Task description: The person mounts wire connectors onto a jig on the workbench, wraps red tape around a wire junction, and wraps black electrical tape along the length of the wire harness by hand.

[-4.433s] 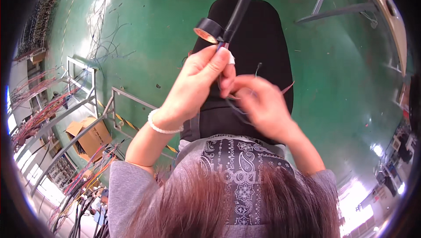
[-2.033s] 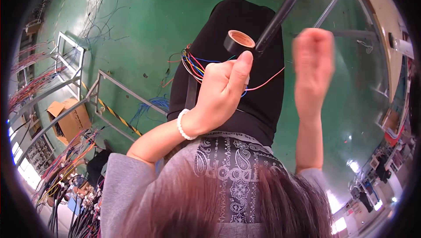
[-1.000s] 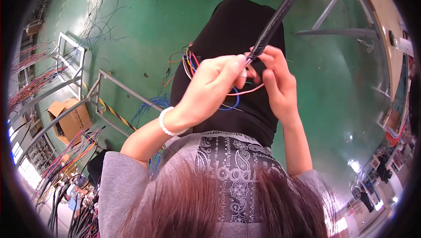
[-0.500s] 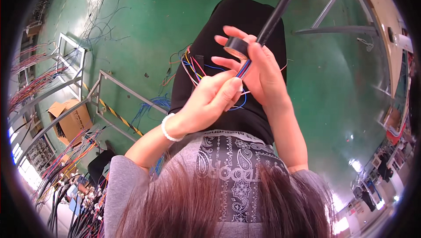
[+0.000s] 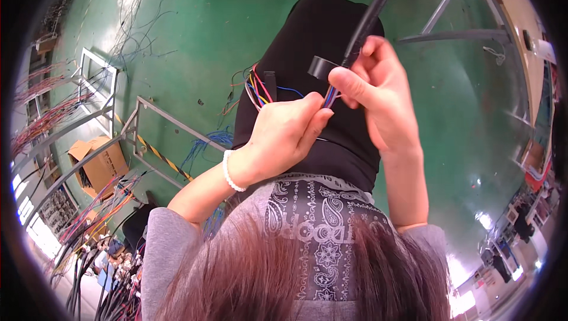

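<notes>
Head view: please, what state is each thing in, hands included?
Left hand: closed on colored wires
Colored wires: bunched between the hands
Right hand: curled at black cable, grip unclear
Black cable: slanted
Tape roll: beside cable, unwinding unclear
Cardboard box: open

lighting's p. bright overall imo. blown-out glare bottom right, + windows (image 5: 40, 237) far left are washed out w/ a bluish fringe nearby. green floor (image 5: 467, 126) throws shiny reflections, esp. top left. black trousers (image 5: 319, 31) go v. dark, barely any detail. fisheye curves the surface (image 5: 513, 10) at right, corners fade to black; edge stuff's soft, ctr. incl. hands (image 5: 387, 102) is fairly sharp tbh.
</notes>
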The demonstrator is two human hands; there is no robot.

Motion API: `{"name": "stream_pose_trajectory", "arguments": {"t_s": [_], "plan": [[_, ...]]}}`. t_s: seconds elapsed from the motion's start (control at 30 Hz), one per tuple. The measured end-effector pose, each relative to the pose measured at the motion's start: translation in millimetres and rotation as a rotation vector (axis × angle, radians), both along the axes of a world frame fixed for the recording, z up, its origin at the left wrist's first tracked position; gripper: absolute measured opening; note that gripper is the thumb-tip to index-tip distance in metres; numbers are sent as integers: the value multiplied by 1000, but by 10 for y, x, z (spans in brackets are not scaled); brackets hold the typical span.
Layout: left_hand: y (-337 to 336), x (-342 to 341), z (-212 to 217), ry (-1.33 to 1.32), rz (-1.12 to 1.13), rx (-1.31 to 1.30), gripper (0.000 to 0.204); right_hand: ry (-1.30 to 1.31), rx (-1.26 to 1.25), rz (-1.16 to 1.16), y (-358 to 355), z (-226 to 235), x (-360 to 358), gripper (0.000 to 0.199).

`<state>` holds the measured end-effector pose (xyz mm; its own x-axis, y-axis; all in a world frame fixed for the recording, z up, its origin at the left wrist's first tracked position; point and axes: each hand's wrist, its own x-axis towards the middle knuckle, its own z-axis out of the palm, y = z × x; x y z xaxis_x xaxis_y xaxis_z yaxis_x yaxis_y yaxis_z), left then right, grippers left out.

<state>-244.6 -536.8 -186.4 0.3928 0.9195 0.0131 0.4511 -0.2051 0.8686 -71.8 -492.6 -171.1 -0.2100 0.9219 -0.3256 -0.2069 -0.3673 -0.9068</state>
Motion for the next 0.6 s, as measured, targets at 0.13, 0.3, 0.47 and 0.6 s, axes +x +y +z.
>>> {"name": "stream_pose_trajectory", "arguments": {"t_s": [0.13, 0.3, 0.47, 0.6], "plan": [[-60, 3, -40, -247, -15, -210, 16, 512, -222, -127, -104, -377, -383, 28], [-34, -48, 34, -422, 42, -460, 29, 667, 49, -40, -190, -533, -309, 46], [-14, -85, 71, -223, 48, -311, 29, 326, 178, -92, -444, -611, -77, 32], [-8, -49, 20, -46, 76, -180, 25, -183, 304, -18, -586, -373, 140, 25]]}}
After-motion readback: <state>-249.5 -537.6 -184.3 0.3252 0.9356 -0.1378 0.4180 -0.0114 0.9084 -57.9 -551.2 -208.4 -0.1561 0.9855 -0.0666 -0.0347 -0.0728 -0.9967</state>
